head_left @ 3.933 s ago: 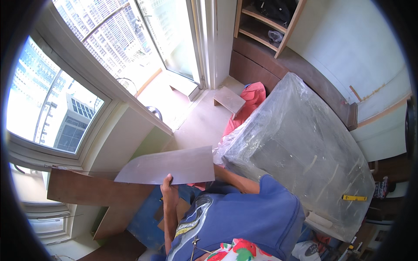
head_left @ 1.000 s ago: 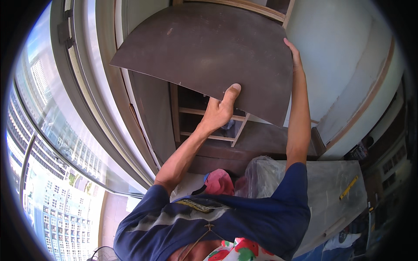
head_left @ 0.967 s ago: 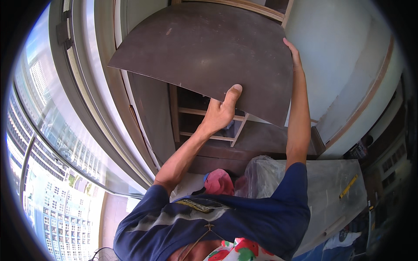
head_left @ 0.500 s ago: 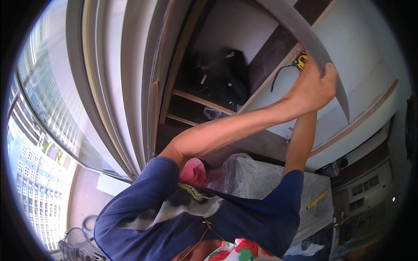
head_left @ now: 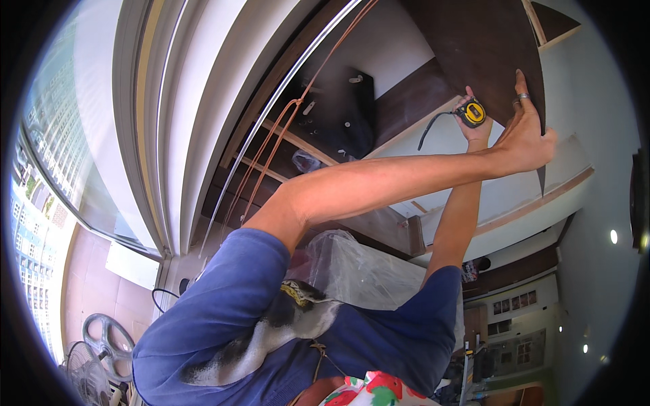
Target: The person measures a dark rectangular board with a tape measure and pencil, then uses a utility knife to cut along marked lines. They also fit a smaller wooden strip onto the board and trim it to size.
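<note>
Both of your bare arms reach up and overhead from short blue sleeves. Your left hand [head_left: 525,139] presses flat against the lower edge of a large, thin, dark brown board [head_left: 484,51] with a smooth matte face, fingers spread and extended up along the panel, a ring on one finger. Your right hand [head_left: 474,125], just beside the left, is closed around a small yellow and black tape measure [head_left: 472,113], its dark strap hanging in a loop to the left. The board stands tilted against the upper part of a recessed dark wooden shelf unit [head_left: 325,135] with pale wooden rails. A crinkled clear plastic sheet [head_left: 359,271] covers something bulky below your arms. Pale window frames [head_left: 176,122] curve along the left.
</note>
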A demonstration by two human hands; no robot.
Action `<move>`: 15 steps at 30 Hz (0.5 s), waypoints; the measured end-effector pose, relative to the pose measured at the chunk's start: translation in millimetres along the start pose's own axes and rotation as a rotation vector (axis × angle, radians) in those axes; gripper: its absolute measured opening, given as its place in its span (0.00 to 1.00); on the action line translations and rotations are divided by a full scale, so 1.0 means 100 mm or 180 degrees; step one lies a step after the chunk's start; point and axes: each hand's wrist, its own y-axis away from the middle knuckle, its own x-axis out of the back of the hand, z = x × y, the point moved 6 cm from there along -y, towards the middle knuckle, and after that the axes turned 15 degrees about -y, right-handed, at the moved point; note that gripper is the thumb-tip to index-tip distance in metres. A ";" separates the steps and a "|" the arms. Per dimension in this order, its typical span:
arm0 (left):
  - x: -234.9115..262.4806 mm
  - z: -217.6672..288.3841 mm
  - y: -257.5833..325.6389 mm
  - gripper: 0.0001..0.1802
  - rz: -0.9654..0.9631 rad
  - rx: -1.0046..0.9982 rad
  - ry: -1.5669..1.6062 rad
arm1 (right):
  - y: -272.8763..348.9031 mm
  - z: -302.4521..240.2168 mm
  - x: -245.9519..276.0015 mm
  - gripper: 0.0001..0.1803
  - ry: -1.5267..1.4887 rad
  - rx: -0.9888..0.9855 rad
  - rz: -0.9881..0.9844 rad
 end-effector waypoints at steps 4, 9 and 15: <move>0.02 -0.15 -0.04 0.60 -0.0232 0.0046 -0.0487 | -0.03 -0.02 0.00 0.35 0.0142 0.0273 0.0013; 0.08 -0.23 -0.08 0.61 -0.0307 0.0015 -0.0457 | -0.03 0.05 0.01 0.34 0.0145 0.0343 0.0063; 0.13 -0.24 -0.10 0.60 -0.0339 0.0231 -0.0561 | 0.03 0.15 0.04 0.33 0.0085 0.0418 0.0068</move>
